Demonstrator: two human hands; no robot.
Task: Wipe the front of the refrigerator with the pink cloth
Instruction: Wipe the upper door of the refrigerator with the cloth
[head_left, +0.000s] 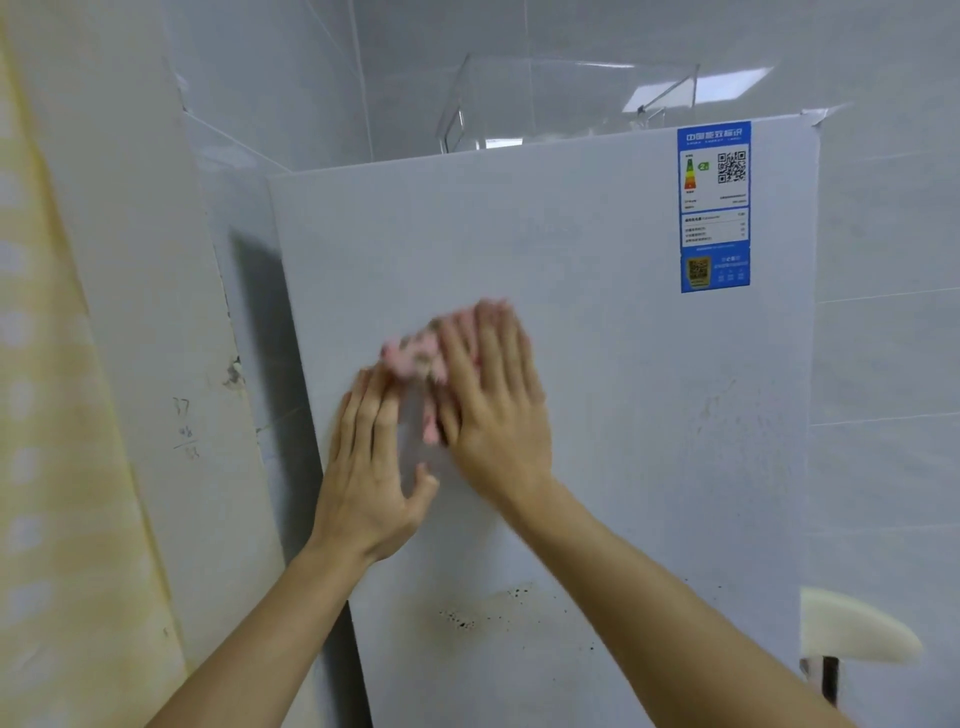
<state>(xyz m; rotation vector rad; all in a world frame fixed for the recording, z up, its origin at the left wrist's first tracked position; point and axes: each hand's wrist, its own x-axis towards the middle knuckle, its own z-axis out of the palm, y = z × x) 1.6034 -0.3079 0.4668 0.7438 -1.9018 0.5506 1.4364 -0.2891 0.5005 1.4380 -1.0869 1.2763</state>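
- The white refrigerator door (597, 441) fills the space in front of your hands, with grey-white wall tiles (883, 364) behind it and off to the right of your right hand.
- Up and to the right of your hands, a blue energy label (715, 208) is stuck near the door's top corner.
- Above your hands, a clear plastic container (519, 104) sits on top of the refrigerator.
- Below your hands, a patch of dark speckled grime (483, 613) marks the door between your forearms. Fainter smears show to the right of your right hand.
- To the left of your left hand stand a cream wall (130, 260) and a yellow patterned curtain (47, 415).
- Low and to the right of your right arm, a cream rounded object (852, 629) juts out; you cannot tell what it is.
- Your right hand (493, 400) lies flat, fingers straight and pointing up, pressing on the cloth.
- Your left hand (369, 467) is also spread flat against the door, just beside and lower than the right, thumb out to the side, gripping nothing.
- The pink cloth (421, 358) is blurred. It is pinned to the door under your right palm and fingers, and bunches out to the left, where your left fingertips touch its edge.
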